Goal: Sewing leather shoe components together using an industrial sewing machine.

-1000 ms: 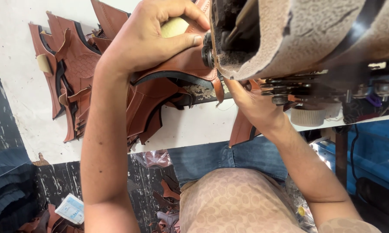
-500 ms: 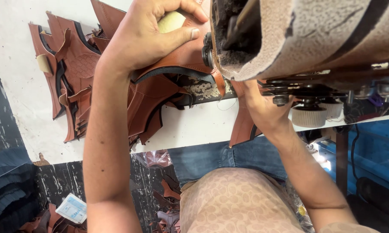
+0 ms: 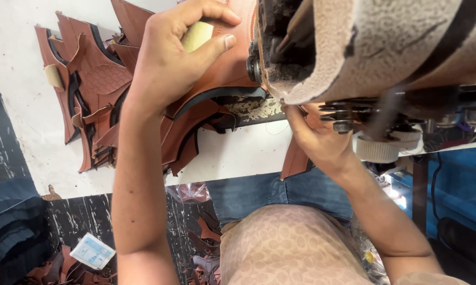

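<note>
My left hand (image 3: 177,50) grips a brown leather piece (image 3: 222,68) with a pale yellow lining, thumb and fingers pinching it beside the sewing machine head (image 3: 364,47). My right hand (image 3: 314,140) sits under the machine head, fingers pressed on the same leather piece near the needle area; another brown strip (image 3: 296,158) hangs below it over the table edge. The needle itself is hidden by the machine's worn, fabric-wrapped body.
A pile of cut brown leather pieces (image 3: 90,89) with black edging lies on the white table (image 3: 32,132) to the left. Leather scraps and a small printed card (image 3: 92,252) lie on the dark floor. A ribbed handwheel (image 3: 378,149) sticks out on the right.
My left hand has shifted the leather piece slightly upward and toward the machine. My right hand has moved a little up under the machine head.
</note>
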